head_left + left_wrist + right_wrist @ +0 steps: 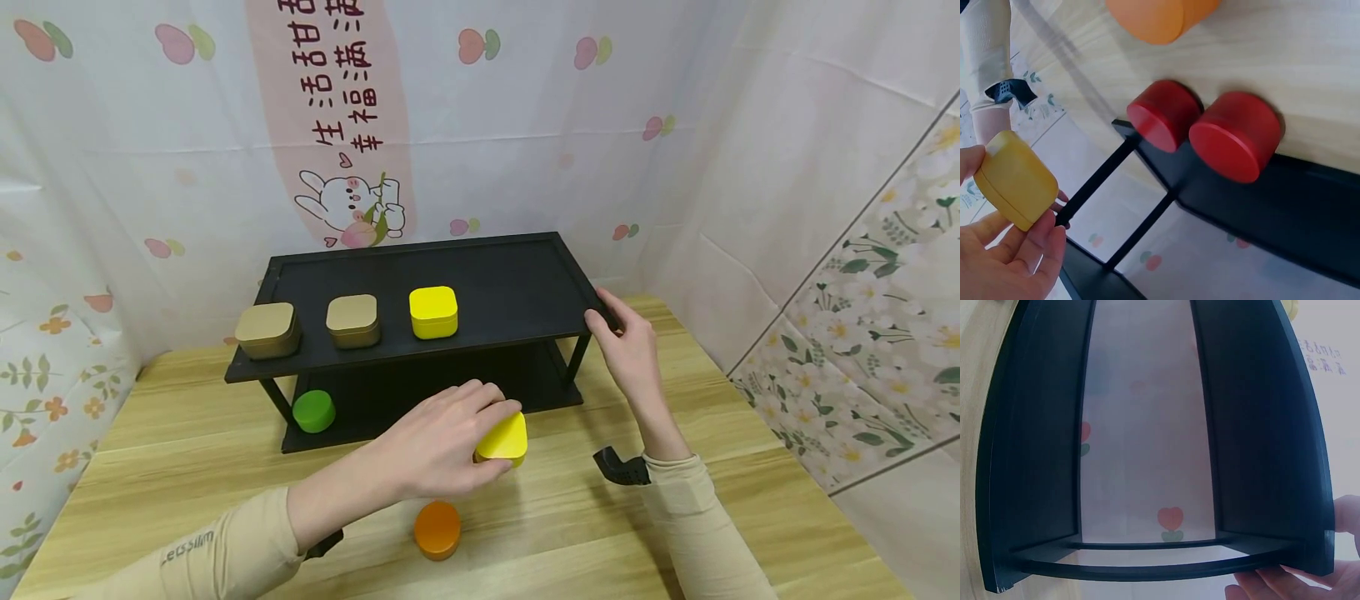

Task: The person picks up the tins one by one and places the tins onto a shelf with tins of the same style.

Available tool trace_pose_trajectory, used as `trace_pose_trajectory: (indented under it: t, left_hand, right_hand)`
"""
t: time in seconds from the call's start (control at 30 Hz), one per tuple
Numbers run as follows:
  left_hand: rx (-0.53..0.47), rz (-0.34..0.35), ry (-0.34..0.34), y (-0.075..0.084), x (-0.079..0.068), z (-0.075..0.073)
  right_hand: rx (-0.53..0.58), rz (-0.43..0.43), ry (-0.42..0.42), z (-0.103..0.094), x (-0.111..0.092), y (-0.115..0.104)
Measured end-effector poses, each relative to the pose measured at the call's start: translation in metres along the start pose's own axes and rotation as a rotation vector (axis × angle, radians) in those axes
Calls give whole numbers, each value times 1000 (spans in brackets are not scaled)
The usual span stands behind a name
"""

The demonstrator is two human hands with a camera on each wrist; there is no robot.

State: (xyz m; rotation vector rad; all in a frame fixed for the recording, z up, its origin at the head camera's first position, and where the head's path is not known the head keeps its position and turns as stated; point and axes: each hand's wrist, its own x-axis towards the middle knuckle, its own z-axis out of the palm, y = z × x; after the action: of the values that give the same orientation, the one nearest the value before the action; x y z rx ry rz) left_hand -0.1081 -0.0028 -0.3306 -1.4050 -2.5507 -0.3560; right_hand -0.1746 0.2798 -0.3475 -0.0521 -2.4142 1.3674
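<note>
My left hand [442, 446] holds a yellow rounded-square tin [506, 439] between thumb and fingers, in front of the black two-tier shelf [498, 287]. In the left wrist view the same yellow tin is tilted, its side seam showing. My right hand [632, 346] grips the right end of the shelf's top board, and the right wrist view has its fingers on both faces of that board. Two red round containers [1235, 137] stand by the lower tier in the left wrist view; the left hand hides them in the head view.
On the top tier sit a beige tin [267, 331] at the left end, another beige tin [353, 322] and a yellow tin [433, 312]. A green round container [313, 411] is on the lower tier's left end. An orange round container [437, 530] lies on the wooden table [172, 467].
</note>
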Motion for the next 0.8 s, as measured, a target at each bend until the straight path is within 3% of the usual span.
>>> trace_pose_trajectory:
  t: [0.3,0.8]
  left_hand:
    - [14,7,28,-4,11,-13]
    - [38,-2,8,-8,31,-37]
  right_hand:
    - [-1,-4,2,0,0,0]
    - [11,-10,3,0,0,0]
